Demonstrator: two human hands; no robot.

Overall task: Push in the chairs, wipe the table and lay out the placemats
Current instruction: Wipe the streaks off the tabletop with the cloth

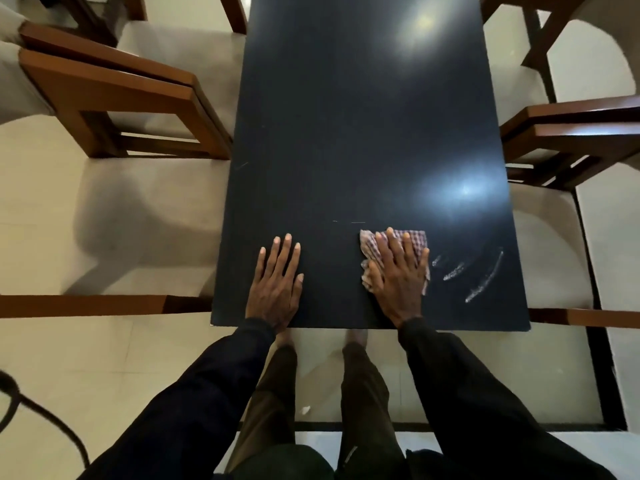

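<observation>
Dark sleeves come up from the bottom edge, the left sleeve and the right sleeve either side of brown trousers, and both reach to the near short end of a dark, glossy rectangular table. On that end the left hand lies palm down on bare tabletop, its fingers straight and slightly spread, holding nothing. Well apart to its right, the right hand presses flat on a crumpled red-and-white checked cloth, fingers straight and fanned over it rather than curled round it; cloth shows beyond the fingertips and along both sides of the hand. Just beside the cloth, toward the table's right edge, several curved pale streaks mark the surface. Two soft glares of light sit on the tabletop, one right of centre and one near the far end. Four wooden chairs with beige cushioned seats stand along the long sides: a near-left chair and a far-left chair, whose brown frames reach the table's left edge, and a near-right chair and a far-right chair close against the right edge. How far any seat goes under the top cannot be told. Pale floor tiles lie below, with a dark cable curving at lower left and a small white scrap between the trouser legs.
</observation>
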